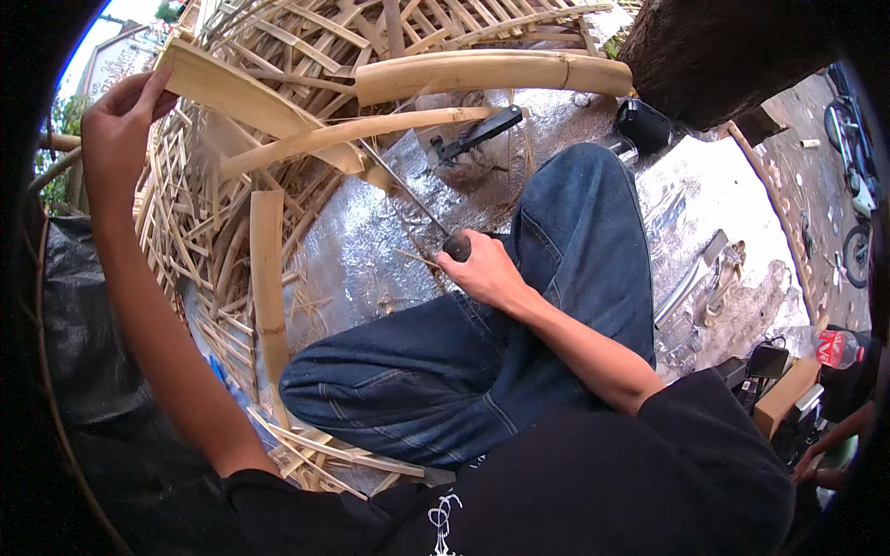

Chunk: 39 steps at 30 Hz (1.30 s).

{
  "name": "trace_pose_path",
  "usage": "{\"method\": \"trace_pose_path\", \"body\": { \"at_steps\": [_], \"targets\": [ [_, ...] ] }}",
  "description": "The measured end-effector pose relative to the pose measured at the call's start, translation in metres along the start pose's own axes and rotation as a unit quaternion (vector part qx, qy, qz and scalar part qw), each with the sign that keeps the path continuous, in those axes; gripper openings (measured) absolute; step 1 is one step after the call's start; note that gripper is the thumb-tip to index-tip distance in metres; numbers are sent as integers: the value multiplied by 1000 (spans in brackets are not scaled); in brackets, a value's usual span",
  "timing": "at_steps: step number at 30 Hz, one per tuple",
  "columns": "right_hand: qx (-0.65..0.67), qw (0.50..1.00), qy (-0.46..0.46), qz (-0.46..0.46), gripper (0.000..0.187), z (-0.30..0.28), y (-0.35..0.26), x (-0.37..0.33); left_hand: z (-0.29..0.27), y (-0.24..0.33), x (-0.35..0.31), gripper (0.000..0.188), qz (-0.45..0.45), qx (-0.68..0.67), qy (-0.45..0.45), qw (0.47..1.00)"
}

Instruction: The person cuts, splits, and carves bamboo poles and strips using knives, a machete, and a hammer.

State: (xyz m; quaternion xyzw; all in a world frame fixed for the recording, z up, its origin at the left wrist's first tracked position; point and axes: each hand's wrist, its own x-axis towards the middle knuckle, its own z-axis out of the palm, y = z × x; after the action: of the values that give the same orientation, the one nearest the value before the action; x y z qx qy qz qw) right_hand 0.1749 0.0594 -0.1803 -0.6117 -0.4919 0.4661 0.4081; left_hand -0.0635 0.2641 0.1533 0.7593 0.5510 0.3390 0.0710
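My left hand (128,111) is raised at the upper left, fingers pinching the far end of a wide split bamboo slat (246,93). The slat slopes down to the right, toward my lap. My right hand (489,275) is closed round the dark rounded handle (456,246) of a long thin-bladed knife (408,190). Its narrow blade points up and left and meets the slat's lower end; whether it has cut into the bamboo I cannot tell. Another bamboo strip (399,125) crosses close to the slat there.
Woven bamboo lattice (306,32) and split strips stand at the upper left. A thick bamboo length (491,76) lies beyond my knees, near a black clamp-like tool (477,134). Silvery sheeting (352,222) covers the ground. Metal blades (691,278) and a bottle (834,349) lie right, near another person's hand (807,463).
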Motion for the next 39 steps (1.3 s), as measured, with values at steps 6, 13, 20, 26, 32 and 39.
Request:
{"method": "trace_pose_path", "body": {
  "at_steps": [6,13,20,26,32,39],
  "targets": [
    [32,999,-5,-18,36,0,-23,-10,-9,9,-10,29,-14,-10,9,1000],
    [64,994,3,93,35,14,27,11,-95,-16,-27,29,44,47,139,988],
    [28,984,-116,130,42,17,29,14,-230,-11,-83,28,63,262,304,914],
    [23,982,-141,120,37,-3,19,2,-225,3,-147,26,5,249,307,918],
    [21,986,-165,23,32,-15,-51,-48,-196,31,-230,19,23,334,252,908],
    [94,953,-284,-46,30,-1,-142,-120,-199,6,-240,24,-69,412,286,862]
  ]
}}
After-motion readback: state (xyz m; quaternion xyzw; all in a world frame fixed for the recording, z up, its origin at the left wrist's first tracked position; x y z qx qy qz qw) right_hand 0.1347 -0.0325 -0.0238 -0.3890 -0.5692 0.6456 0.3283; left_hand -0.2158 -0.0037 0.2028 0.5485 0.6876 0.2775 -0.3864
